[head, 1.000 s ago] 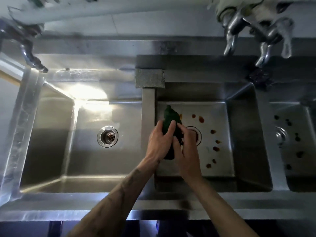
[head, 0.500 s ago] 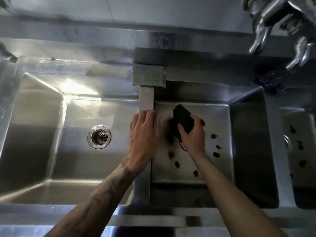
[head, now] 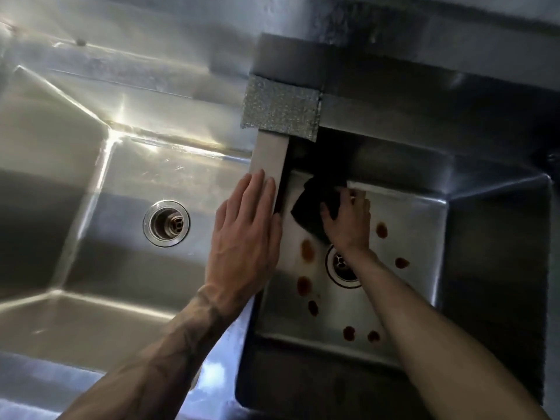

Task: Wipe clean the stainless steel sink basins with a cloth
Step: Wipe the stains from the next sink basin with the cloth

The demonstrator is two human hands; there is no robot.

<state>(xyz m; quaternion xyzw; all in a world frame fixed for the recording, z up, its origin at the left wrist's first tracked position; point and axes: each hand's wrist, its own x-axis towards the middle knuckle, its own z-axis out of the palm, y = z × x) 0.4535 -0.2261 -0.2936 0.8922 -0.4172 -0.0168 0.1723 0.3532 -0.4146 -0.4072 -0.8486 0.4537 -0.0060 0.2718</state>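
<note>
Head cam, looking straight down on two steel basins side by side. Left hand [head: 245, 234] lies flat on the divider [head: 269, 156] btw them, palm down, fingers straight and close together, gripping nothing. Right hand [head: 348, 225] is down inside the right basin [head: 424, 225], fingers curled over a dark cloth [head: 315, 204] and pressing it onto the basin floor. Cloth sits bunched at the far-left part of that floor, near the divider wall, just beyond the drain [head: 342, 268]; the right wrist crosses over the drain's rim. Reddish-brown spots [head: 307, 251] ring the drain: a few on the left side, two at the near edge, two more on the right. Approx seven show, none under the cloth as far as can be seen. Left basin [head: 121, 283] shines w/ bright glare along its far wall, its own drain [head: 166, 222] mid-floor. Grey speckled pad [head: 280, 112] sits on the ledge at the divider's far end, well apart from both hands. Both forearms come in from the bottom edge.
</note>
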